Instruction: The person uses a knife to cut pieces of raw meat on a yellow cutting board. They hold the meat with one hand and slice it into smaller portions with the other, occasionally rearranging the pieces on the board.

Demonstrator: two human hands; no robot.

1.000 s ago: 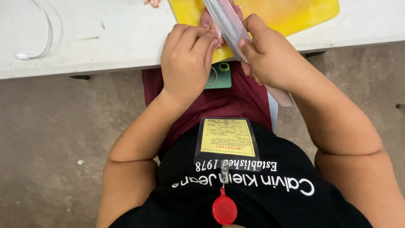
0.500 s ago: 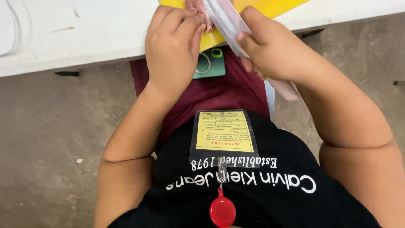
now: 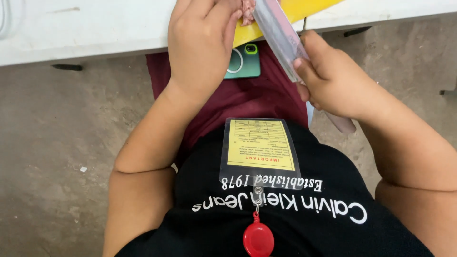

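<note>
A white tabletop [image 3: 85, 28] runs across the top of the view, its surface smooth with a few faint scuffs and a pale grey mark near its upper left. Its front edge [image 3: 95, 53] is thick and slightly shadowed. Below the tabletop lies a bare concrete floor [image 3: 62, 152], grey-brown, mottled and stained, with darker patches just under the tabletop's edge. Two small dark brackets sit under that edge, one toward the left [image 3: 66, 67] and one toward the right [image 3: 357, 32]. A tiny white scrap [image 3: 83, 169] lies on the floor well below the left bracket. The light is even and soft, with only mild shadow beneath the tabletop.
</note>
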